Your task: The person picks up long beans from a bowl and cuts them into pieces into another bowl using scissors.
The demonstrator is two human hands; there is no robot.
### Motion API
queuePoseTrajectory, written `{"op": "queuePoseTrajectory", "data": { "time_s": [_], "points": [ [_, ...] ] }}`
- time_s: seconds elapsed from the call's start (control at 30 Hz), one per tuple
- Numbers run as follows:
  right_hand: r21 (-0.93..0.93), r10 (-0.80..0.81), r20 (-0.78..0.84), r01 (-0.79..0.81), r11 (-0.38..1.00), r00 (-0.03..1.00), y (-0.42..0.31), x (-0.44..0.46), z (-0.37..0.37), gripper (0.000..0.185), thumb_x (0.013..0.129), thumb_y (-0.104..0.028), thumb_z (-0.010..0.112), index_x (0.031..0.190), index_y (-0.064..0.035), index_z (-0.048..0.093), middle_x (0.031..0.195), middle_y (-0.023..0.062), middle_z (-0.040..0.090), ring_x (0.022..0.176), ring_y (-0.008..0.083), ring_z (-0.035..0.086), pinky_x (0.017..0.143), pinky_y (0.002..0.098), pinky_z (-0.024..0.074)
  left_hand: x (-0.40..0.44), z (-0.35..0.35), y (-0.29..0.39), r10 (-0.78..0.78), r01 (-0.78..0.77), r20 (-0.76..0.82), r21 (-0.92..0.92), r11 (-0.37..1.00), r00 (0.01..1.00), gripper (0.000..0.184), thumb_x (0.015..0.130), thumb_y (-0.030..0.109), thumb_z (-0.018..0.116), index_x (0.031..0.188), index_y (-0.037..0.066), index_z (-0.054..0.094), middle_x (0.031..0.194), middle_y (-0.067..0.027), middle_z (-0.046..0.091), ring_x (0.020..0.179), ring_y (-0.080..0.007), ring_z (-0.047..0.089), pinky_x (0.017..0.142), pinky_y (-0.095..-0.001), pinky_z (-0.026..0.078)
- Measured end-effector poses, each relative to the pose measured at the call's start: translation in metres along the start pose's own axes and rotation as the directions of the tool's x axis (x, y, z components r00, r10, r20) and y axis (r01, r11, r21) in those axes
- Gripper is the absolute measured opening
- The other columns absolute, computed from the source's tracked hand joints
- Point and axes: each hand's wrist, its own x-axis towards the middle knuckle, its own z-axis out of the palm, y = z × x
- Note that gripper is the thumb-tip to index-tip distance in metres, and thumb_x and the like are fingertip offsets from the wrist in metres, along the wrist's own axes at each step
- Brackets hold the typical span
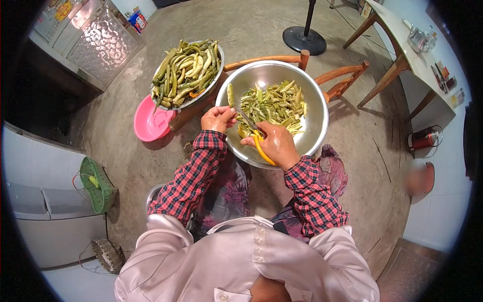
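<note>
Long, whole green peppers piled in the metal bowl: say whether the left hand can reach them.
Probably yes: nothing visible blocks the left hand from the heaped peppers, though it holds a green pepper piece.

You've got bare concrete floor (370, 161) all around you, a pale wall (445, 214) off to your right with a wooden-legged table (390, 20) along it, plus a shiny embossed panel (108, 53) catching light ahead-left.

Scissor handles (261, 150) ylw — veg pcs (275, 104) grn-ylw, bowl (318, 105) silver, basin (143, 123) pink — sleeves (187, 171) red/blk check.
</note>
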Motion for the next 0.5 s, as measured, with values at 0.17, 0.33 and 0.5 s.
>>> {"op": "queuePoseTrajectory", "data": {
  "time_s": [0.17, 0.33, 0.5],
  "points": [
    [-0.040, -0.023, 0.002, 0.024, 0.999, 1.000, 0.0010, 0.0001, 0.0009, 0.052, 0.068, -0.050, 0.078, 0.082, -0.0022, 0.065, 0.072, 0.0180, 0.063, 0.067, 0.0360, 0.063, 0.059, 0.0421, 0.0483, 0.0056, -0.0017, -0.0042, 0.007, -0.007, -0.003, 0.011, 1.000, 1.000, 0.019, 0.086, 0.012, 0.071, 0.097, 0.000, 0.062, 0.084, -0.0084, 0.069, 0.066, -0.0116, 0.063, 0.057, -0.0223, 0.051],
    [-0.025, -0.022, -0.012, 0.022, 0.999, 1.000, 0.0011, -0.0005, 0.0013, 0.052, 0.068, -0.051, 0.078, 0.082, -0.0022, 0.065, 0.070, 0.0182, 0.063, 0.066, 0.0366, 0.063, 0.059, 0.0423, 0.0483, 0.0060, -0.0009, 0.0004, -0.049, 0.049, 0.010, 0.018, 0.999, 0.999, 0.020, 0.086, 0.012, 0.070, 0.099, 0.000, 0.061, 0.084, -0.0084, 0.069, 0.064, -0.0113, 0.063, 0.057, -0.0220, 0.051],
    [-0.019, -0.041, -0.043, 0.040, 0.999, 0.998, 0.0019, -0.0008, 0.0025, 0.052, 0.068, -0.051, 0.078, 0.081, -0.0022, 0.065, 0.069, 0.0183, 0.063, 0.065, 0.0372, 0.063, 0.058, 0.0419, 0.0485, 0.0063, -0.0025, 0.0032, -0.117, 0.118, 0.029, -0.032, 0.993, 0.993, 0.024, 0.083, 0.013, 0.073, 0.100, 0.000, 0.063, 0.083, -0.0063, 0.070, 0.064, -0.0088, 0.063, 0.059, -0.0209, 0.051]
  ]
}}
